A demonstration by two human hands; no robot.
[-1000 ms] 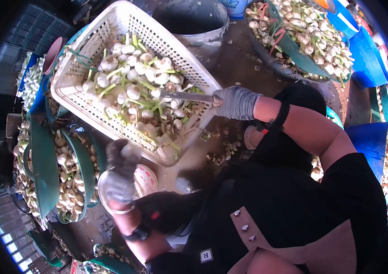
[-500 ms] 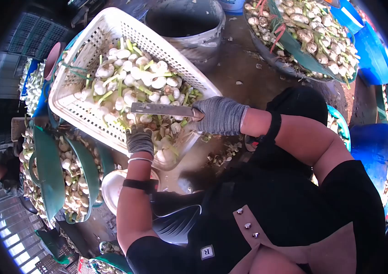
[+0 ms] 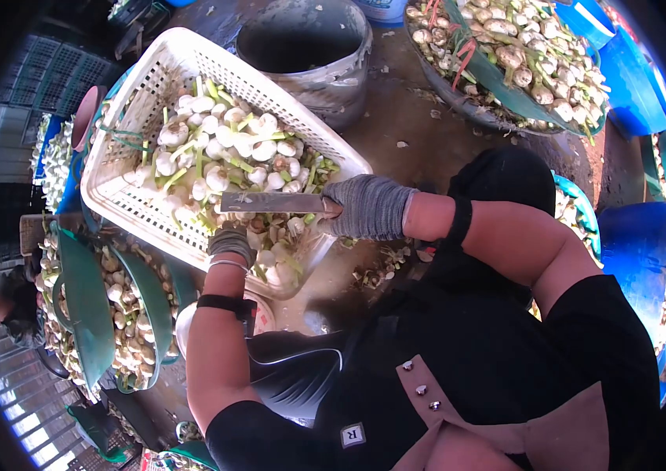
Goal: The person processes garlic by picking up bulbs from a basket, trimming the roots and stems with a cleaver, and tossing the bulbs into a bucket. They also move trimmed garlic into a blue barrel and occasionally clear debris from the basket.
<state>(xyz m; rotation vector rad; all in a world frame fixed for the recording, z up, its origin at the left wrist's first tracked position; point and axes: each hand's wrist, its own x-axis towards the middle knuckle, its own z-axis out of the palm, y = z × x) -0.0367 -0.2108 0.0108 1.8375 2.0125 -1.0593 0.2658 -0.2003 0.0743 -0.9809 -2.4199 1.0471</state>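
A white perforated plastic basket [image 3: 270,107] lies tilted in front of me, holding many white garlic bulbs [image 3: 223,135] with short green stems. My right hand [image 3: 370,206], in a grey knit glove, is wrapped round the wooden handle of a knife. The knife's broad, flat blade [image 3: 272,203] points left over the garlic. My left hand [image 3: 231,242], gloved too, reaches over the basket's near edge, just below the blade tip. Its fingers are mostly hidden among the bulbs, and I cannot tell what they hold. Brownish trimmings and loose bulbs lie in the basket's near corner.
A large dark bucket [image 3: 305,78] stands behind the basket. At upper right is a heaped tub of garlic [image 3: 521,74], beside blue containers [image 3: 635,86]. Green-sided bags of garlic [image 3: 86,306] stand at left, near another person [image 3: 15,306]. Peelings [image 3: 380,267] litter the wet floor.
The view has shifted slightly, so the basket appears lower. My left hand has drawn a little left, its fingers less visible. The knife stays in my right hand over the garlic.
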